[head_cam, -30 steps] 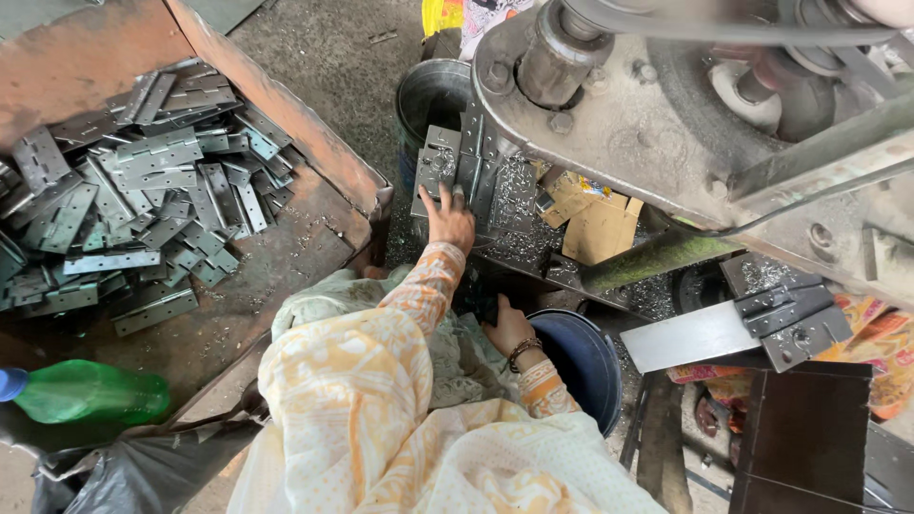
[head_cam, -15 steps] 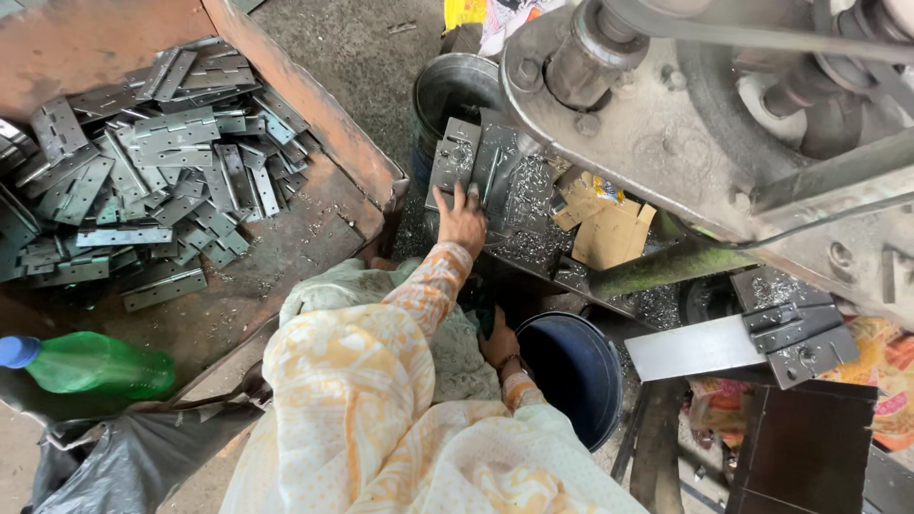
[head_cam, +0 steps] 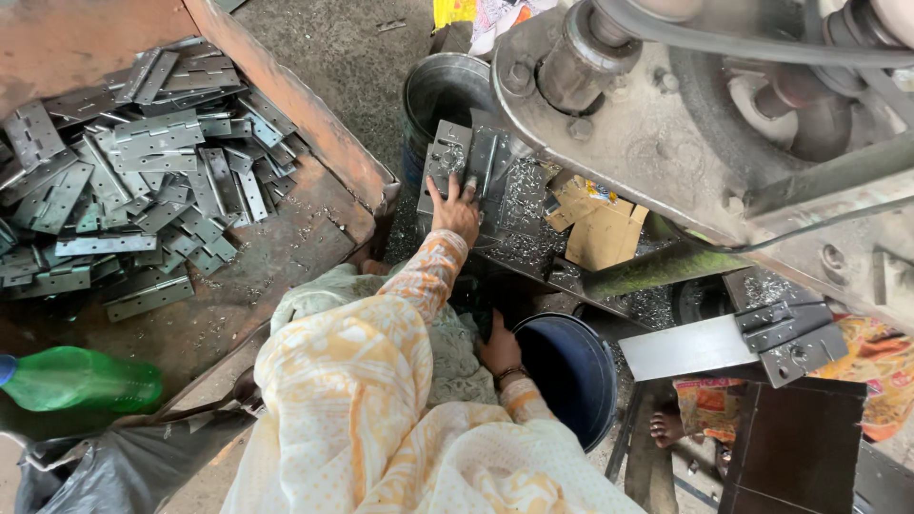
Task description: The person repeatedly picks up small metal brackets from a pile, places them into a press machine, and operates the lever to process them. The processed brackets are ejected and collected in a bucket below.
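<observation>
Left hand point(head_cam: 455, 207) lies flat, fingers point(head_cam: 447, 187) spread narrow on the grey metal hinge plate point(head_cam: 446, 160) just ahead of them on the swarf-strewn press surface point(head_cam: 519, 224); right hand point(head_cam: 497, 345) sits low beside the dark blue bucket point(head_cam: 571, 376), its grip unreadable; risk: sharp shavings beside those fingertips, heavy grey press point(head_cam: 666, 124) close overhead.

Person wearing: pale yellow shawl point(head_cam: 381, 428), orange-patterned; long orange printed sleeves point(head_cam: 430, 276); bangle point(head_cam: 511, 374) on right wrist.

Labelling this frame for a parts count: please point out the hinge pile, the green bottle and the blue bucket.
hinge pile point(head_cam: 133, 181), head view, middle of the heap.
green bottle point(head_cam: 81, 379), head view, its body.
blue bucket point(head_cam: 595, 357), head view, its rim.
</observation>
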